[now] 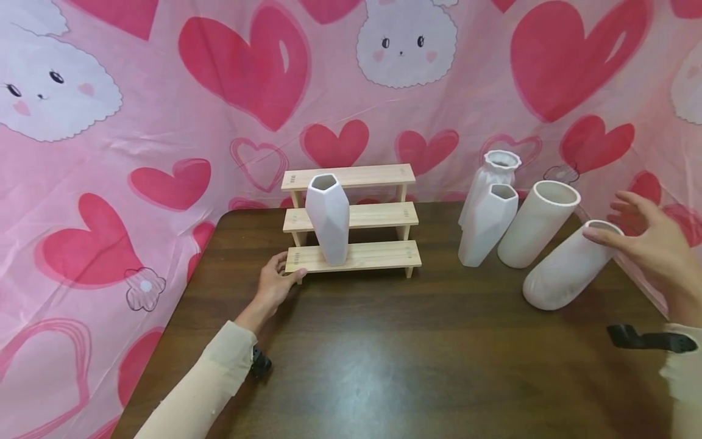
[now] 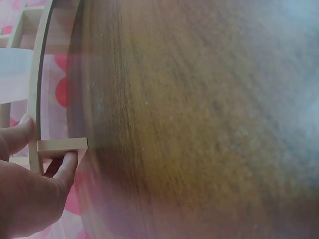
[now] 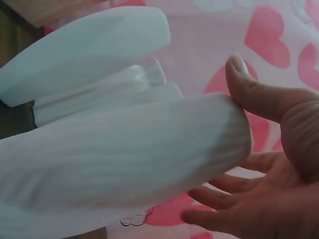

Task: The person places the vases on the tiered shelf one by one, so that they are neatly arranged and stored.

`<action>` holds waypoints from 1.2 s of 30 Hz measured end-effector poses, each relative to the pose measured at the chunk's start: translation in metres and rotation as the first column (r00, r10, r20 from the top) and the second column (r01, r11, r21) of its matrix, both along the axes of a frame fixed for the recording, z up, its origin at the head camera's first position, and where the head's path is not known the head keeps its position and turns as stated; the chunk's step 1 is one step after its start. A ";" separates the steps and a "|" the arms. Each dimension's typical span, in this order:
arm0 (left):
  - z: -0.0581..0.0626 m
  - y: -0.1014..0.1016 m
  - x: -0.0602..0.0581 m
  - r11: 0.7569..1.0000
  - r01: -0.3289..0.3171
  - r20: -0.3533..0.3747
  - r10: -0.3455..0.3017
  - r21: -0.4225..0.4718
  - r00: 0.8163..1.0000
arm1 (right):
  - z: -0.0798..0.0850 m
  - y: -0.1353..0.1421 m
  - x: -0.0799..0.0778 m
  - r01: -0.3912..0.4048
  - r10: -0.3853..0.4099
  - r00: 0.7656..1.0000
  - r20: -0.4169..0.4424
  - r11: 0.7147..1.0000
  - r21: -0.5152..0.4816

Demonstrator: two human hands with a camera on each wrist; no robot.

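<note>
A three-step wooden display stand [image 1: 378, 255] stands at the back of the table. My left hand [image 1: 276, 281] grips the left end of its lowest step, the thumb on one side and fingers by the leg [image 2: 62, 145] in the left wrist view. On that step rests a faceted white vase [image 1: 329, 222], upright. At the right, my right hand [image 1: 655, 244] is spread around the mouth of a rippled white vase [image 3: 129, 154]. Its thumb [image 3: 244, 82] lies at the rim, and its other fingers extend behind the vase without curling round it.
Left of the rippled vase stand a smooth cylindrical vase [image 1: 540, 222], a second faceted vase [image 1: 487, 228] and a fluted vase with a scalloped rim [image 1: 485, 177]. A pink heart-patterned cloth [image 1: 164, 122] hangs behind the dark wooden table [image 1: 351, 353].
</note>
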State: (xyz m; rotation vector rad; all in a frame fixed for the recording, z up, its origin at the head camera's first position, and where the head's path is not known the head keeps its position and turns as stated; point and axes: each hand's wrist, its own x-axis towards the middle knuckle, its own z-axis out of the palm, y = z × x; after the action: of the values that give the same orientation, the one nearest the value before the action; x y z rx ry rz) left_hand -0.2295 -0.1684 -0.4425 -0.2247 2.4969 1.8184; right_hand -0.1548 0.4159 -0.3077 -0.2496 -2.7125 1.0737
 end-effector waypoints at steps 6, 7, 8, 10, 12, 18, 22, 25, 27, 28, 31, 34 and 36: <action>0.002 0.001 0.001 1.000 -0.005 0.010 0.005 -0.003 1.000 | -0.011 0.012 0.004 -0.056 0.060 0.997 0.042 0.994 -0.098; 0.002 0.001 0.001 1.000 -0.008 0.011 0.008 -0.001 1.000 | -0.012 0.013 0.005 -0.055 0.061 0.997 0.051 0.991 -0.121; 0.002 0.001 0.001 1.000 -0.009 0.011 0.009 -0.001 1.000 | -0.013 0.013 0.006 -0.057 0.066 0.996 0.055 0.987 -0.147; 0.001 0.001 0.001 1.000 -0.007 0.010 0.007 -0.002 1.000 | -0.015 0.013 0.007 -0.053 0.063 0.997 0.053 0.983 -0.174; 0.001 0.001 0.001 1.000 -0.007 0.007 0.007 -0.003 1.000 | -0.016 0.012 0.008 -0.047 0.055 0.998 0.041 0.981 -0.190; 0.000 0.001 0.000 1.000 -0.009 0.006 0.009 0.000 1.000 | -0.018 0.010 0.009 -0.019 0.023 0.999 0.032 0.992 -0.122; 0.000 0.001 -0.001 1.000 -0.011 0.004 0.011 0.000 1.000 | -0.019 0.011 0.009 -0.005 0.008 0.999 0.032 0.996 -0.089; -0.001 0.001 -0.002 1.000 -0.005 -0.002 0.005 -0.001 1.000 | -0.019 0.012 0.009 0.000 0.002 1.000 0.024 0.995 -0.098; -0.001 0.001 -0.002 1.000 -0.003 -0.001 0.003 -0.002 1.000 | -0.020 0.014 0.008 0.006 -0.004 1.000 0.021 0.996 -0.093; -0.001 0.001 -0.002 1.000 -0.004 0.002 0.004 -0.002 1.000 | -0.020 0.014 0.008 0.008 -0.006 1.000 0.023 0.996 -0.092; 0.000 0.001 -0.002 1.000 -0.004 0.005 0.004 -0.005 1.000 | -0.019 0.013 0.009 0.017 -0.014 0.999 0.039 0.997 -0.081; 0.000 0.001 -0.001 1.000 -0.006 0.007 0.006 -0.006 1.000 | -0.017 0.009 0.009 0.021 -0.017 0.998 0.067 0.998 -0.055; 0.000 0.001 -0.001 1.000 -0.004 0.009 0.004 0.000 1.000 | -0.015 0.005 0.010 0.015 -0.013 0.998 0.053 0.999 -0.042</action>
State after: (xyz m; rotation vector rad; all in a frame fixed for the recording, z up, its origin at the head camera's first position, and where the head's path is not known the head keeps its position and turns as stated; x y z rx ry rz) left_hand -0.2303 -0.1678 -0.4421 -0.2368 2.4921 1.8152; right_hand -0.1444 0.4208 -0.3231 -0.3081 -2.7324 1.1368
